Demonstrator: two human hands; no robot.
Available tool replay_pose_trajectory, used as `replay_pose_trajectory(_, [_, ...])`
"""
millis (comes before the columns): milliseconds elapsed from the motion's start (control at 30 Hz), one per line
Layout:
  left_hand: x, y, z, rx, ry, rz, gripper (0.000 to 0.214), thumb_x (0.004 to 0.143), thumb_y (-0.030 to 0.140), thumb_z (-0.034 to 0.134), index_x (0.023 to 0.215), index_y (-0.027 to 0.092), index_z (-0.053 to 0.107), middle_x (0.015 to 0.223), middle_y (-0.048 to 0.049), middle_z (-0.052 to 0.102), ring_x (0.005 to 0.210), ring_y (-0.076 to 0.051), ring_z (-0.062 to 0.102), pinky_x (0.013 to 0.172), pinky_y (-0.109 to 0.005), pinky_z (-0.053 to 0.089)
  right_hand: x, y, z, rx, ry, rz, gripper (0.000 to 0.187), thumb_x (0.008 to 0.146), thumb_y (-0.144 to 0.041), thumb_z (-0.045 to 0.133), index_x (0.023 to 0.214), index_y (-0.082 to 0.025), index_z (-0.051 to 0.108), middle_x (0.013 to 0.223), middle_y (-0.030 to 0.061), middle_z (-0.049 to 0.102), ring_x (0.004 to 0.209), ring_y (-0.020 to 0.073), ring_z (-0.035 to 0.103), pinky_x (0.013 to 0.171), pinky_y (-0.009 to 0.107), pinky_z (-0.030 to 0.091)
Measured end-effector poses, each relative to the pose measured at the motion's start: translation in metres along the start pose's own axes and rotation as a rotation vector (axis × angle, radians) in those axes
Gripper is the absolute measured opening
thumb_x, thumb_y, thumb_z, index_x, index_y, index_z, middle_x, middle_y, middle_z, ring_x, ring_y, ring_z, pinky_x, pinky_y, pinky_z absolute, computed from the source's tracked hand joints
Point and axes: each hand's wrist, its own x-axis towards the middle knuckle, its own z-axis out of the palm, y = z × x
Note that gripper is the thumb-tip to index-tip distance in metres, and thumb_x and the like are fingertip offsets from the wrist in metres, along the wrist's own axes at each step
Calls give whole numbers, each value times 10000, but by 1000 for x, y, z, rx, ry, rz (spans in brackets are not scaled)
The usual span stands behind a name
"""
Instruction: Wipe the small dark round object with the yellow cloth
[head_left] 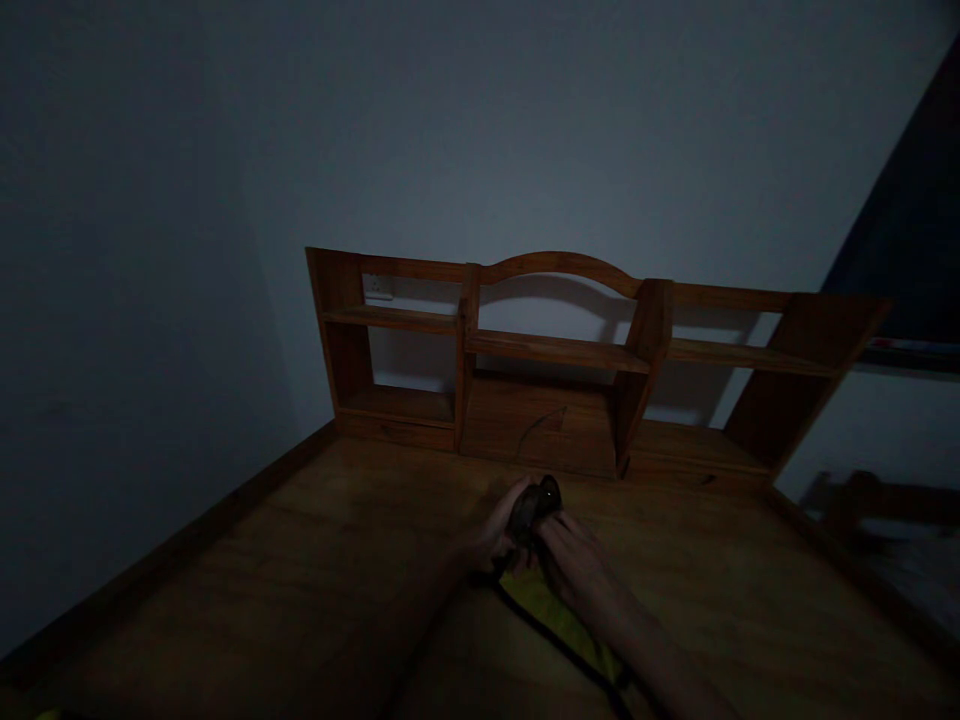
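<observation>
The scene is very dim. My left hand [495, 530] and my right hand [574, 562] meet over the middle of a wooden desk [300, 580]. Both are closed round a small dark rounded object [534, 505] with a faint glint on its top; I cannot make out what it is. Under my wrists lies a yellow cloth with a dark edge [555, 615], flat on the desk top and running toward me.
A wooden shelf unit [559, 345] with an arched top and several compartments stands at the back of the desk against a pale wall. A raised wooden rim borders the desk's left side. At the far right a blurred piece of wooden furniture [870, 505] shows.
</observation>
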Motion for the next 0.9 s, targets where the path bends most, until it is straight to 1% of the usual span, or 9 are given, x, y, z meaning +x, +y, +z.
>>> replay_pose_trajectory(100, [-2,1,1,19,2,0,865,720,828,227,598,73,631,482,-112,596,346,-201,556,283,-270,382,-1,0,-2,5,8,-22,491,798,7,430,1238,-210,457,1189,78,572,1101,256,481,919,422,470])
replay_pose_trajectory(200, [-5,2,3,12,-7,16,844,730,818,241,566,83,621,474,-107,589,338,-196,551,270,-266,373,-2,3,1,-18,18,-29,434,820,-18,441,1210,-205,481,1139,83,587,1067,262,497,898,427,479])
replay_pose_trajectory(333, [-8,5,7,-105,1,57,761,814,727,245,691,89,641,528,-100,627,377,-198,575,280,-252,363,-5,9,7,-47,84,-10,287,848,-61,462,1088,-194,544,1048,96,587,979,265,524,819,423,499])
replay_pose_trajectory(433, [-10,8,10,-202,69,119,713,851,671,227,749,97,637,543,-92,634,385,-180,568,287,-230,330,-7,12,6,-3,195,50,223,853,-70,475,1025,-190,552,1029,102,571,971,261,527,804,407,499])
replay_pose_trajectory(533, [-13,10,10,-257,180,168,690,835,684,271,788,100,635,533,-80,622,369,-137,525,287,-191,246,-7,16,1,74,293,94,214,879,-97,469,1052,-203,536,1070,99,561,1017,252,526,860,409,481])
replay_pose_trajectory(600, [-13,9,9,-299,207,200,668,817,697,320,829,107,632,564,-70,627,360,-107,487,295,-175,208,-7,19,-1,111,341,122,203,901,-140,471,1080,-214,530,1086,93,569,1043,248,527,895,419,467])
replay_pose_trajectory(667, [-13,8,8,-343,194,219,632,809,691,369,855,115,627,606,-59,633,365,-88,466,317,-173,229,-7,20,-2,147,374,160,202,915,-185,481,1108,-220,528,1098,88,582,1056,243,532,913,420,462])
replay_pose_trajectory(733, [-12,8,7,-391,167,231,574,812,660,418,871,127,623,662,-54,644,416,-92,497,363,-179,297,-6,21,-2,179,389,187,218,921,-216,490,1135,-224,530,1124,83,589,1074,237,536,933,417,457])
replay_pose_trajectory(900, [-14,10,12,-462,77,253,412,854,534,440,945,174,617,818,-45,663,669,-161,608,532,-238,440,-5,21,0,210,412,204,262,930,-247,480,1185,-232,534,1201,81,584,1136,237,525,988,440,431])
